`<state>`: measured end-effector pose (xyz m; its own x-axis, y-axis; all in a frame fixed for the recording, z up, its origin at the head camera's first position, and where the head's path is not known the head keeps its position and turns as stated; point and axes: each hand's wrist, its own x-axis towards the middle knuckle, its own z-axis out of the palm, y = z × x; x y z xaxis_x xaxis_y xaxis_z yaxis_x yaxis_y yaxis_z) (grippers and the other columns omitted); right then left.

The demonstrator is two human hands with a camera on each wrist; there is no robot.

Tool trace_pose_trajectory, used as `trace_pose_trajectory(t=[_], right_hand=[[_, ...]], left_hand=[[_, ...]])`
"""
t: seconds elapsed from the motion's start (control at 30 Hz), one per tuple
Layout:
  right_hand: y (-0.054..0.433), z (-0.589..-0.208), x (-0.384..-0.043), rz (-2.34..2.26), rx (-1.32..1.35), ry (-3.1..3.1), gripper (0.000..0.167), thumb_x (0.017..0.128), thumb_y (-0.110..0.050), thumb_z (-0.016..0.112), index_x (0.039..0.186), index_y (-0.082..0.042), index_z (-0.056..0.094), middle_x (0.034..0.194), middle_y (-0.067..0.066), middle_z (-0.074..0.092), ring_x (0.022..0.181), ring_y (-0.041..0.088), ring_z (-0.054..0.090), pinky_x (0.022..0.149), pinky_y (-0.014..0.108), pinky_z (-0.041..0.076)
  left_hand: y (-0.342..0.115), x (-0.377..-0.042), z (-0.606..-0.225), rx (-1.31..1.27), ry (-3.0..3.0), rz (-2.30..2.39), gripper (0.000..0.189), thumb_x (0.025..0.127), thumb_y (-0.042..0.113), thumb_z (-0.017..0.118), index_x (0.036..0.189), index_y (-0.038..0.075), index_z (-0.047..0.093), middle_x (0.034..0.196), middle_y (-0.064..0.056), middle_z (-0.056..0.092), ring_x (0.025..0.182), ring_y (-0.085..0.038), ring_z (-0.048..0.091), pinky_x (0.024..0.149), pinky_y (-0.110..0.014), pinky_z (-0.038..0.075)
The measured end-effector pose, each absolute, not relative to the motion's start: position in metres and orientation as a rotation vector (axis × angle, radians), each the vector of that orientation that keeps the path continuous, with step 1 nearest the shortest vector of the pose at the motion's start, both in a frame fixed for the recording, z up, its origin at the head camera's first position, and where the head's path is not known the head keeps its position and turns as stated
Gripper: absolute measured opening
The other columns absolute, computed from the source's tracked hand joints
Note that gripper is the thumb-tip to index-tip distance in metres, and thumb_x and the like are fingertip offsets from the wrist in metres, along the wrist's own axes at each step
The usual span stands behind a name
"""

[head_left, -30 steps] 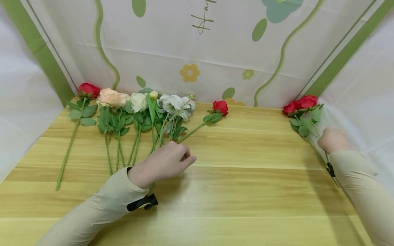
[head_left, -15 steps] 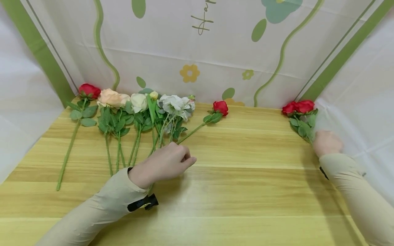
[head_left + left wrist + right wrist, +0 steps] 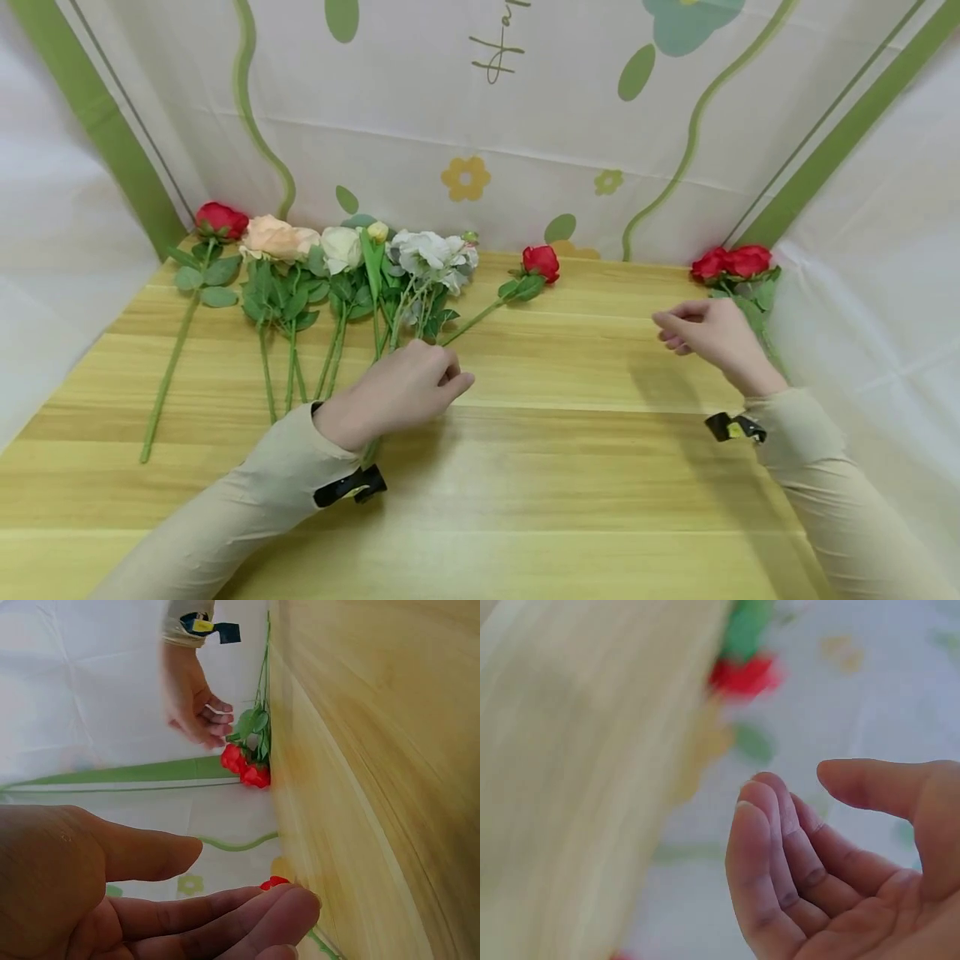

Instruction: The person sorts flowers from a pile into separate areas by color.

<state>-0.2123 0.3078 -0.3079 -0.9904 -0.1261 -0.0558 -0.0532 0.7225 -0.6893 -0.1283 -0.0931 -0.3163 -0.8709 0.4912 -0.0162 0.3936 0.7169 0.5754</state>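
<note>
My right hand is above the right part of the table, just left of two red roses lying at the back right corner. In the right wrist view its fingers are loosely bent, thumb apart, with nothing between them. My left hand hovers over the stems of the white flowers, its fingers relaxed. The left wrist view shows a gap between its thumb and fingers, holding nothing. A single red rose lies slanted behind the left hand, the lower end of its stem hidden by that hand.
Along the back left of the wooden table lie another red rose, peach roses, a cream rose and a yellow bud. A printed cloth rises behind the table's back edge; white cloth stands at both sides.
My right hand has let go of the red roses' stems and moved left, leaving the roses lying at the right corner. The left hand has stayed nearly still.
</note>
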Motion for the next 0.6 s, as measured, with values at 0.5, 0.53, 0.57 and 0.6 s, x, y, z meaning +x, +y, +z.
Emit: trace_pose_trajectory(t=[0.5,0.53,0.57,0.6], right_hand=[[0.208,-0.290,-0.173,-1.459,-0.403,2.526,0.030,0.096,-0.029,0.068,0.106,0.000,0.069,0.091,0.015,0.070,0.079,0.029,0.068,0.071,0.036,0.056],[0.205,-0.289,-0.172,-1.462,-0.418,2.518,0.030,0.096,-0.028,0.068,0.105,0.000,0.069,0.091,0.015,0.070,0.079,0.029,0.067,0.071,0.037,0.056],[0.203,-0.288,-0.171,-1.466,-0.431,2.509,0.029,0.096,-0.027,0.068,0.105,0.000,0.069,0.091,0.015,0.070,0.079,0.029,0.067,0.071,0.037,0.056],[0.202,-0.288,-0.170,-1.469,-0.443,2.502,0.029,0.096,-0.026,0.068,0.105,0.001,0.069,0.091,0.015,0.070,0.079,0.029,0.067,0.071,0.037,0.056]], left_hand=[[-0.091,-0.133,-0.321,0.734,2.763,0.836,0.048,0.103,0.025,0.052,0.057,0.018,0.040,0.048,0.007,0.027,0.040,-0.008,0.026,0.046,-0.026,0.028],[-0.091,-0.133,-0.321,0.733,2.763,0.834,0.048,0.103,0.025,0.052,0.057,0.018,0.040,0.048,0.007,0.027,0.040,-0.008,0.026,0.045,-0.026,0.027],[-0.091,-0.133,-0.321,0.725,2.766,0.830,0.048,0.103,0.025,0.053,0.057,0.018,0.040,0.048,0.007,0.027,0.040,-0.008,0.026,0.045,-0.026,0.027],[-0.092,-0.133,-0.321,0.718,2.766,0.830,0.048,0.103,0.025,0.053,0.058,0.017,0.041,0.049,0.006,0.028,0.041,-0.008,0.026,0.045,-0.026,0.027]])
